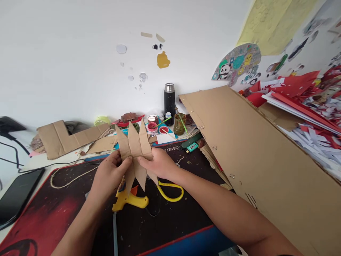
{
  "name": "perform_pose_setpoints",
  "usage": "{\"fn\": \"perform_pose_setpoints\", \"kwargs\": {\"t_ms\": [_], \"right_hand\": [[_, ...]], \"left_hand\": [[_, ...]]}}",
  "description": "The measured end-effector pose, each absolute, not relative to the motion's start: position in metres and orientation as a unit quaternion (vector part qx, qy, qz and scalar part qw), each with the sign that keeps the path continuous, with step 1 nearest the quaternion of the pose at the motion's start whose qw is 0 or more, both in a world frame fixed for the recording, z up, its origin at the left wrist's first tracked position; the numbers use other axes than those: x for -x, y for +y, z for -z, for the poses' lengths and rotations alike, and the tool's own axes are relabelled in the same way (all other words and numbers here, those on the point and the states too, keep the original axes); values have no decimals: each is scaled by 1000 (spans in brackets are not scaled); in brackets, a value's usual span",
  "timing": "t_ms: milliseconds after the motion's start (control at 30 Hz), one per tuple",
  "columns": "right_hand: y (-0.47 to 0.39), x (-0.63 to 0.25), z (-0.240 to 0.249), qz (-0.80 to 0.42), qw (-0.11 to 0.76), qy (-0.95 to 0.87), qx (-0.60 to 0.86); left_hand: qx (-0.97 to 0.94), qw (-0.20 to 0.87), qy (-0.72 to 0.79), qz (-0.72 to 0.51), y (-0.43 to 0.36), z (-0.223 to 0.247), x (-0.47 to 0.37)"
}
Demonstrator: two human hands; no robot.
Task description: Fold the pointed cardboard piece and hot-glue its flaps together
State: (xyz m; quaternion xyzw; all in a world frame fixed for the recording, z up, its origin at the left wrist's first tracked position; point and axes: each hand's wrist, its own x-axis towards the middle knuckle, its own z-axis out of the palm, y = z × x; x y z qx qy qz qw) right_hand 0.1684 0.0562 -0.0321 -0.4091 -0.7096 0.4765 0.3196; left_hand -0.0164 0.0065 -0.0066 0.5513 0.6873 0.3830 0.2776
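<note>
Presently, spiky brown cardboard [135,144]: long axis twelve-to-six.
Left hand [110,171]: pinches nine-o'clock edge.
Right hand [159,164]: pinches three-o'clock edge.

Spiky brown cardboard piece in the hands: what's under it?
Beneath the spiky brown cardboard piece, a yellow plastic glue gun and a yellow loop-shaped handle lie on the black-and-red mat. Whatever the cardboard covers cannot be seen.

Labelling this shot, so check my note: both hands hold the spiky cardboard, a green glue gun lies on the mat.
The head view shows a yellow glue gun, not green, on the mat; left hand and right hand hold the spiky cardboard.
</note>
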Motion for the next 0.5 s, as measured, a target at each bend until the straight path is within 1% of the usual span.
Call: {"fn": "perform_pose_setpoints", "kwargs": {"t_ms": [100, 200, 500], "right_hand": [[54, -168, 31, -502, 317, -712, 376], [52, -167, 32, -504, 308, -716, 372], [49, -168, 28, -464, 286, -740, 394]], "left_hand": [[-518, 308, 670, -433, 8, 5, 21], [-506, 315, 679, -428, 8, 3, 23], [-535, 234, 731, -353, 6, -5, 24]]}}
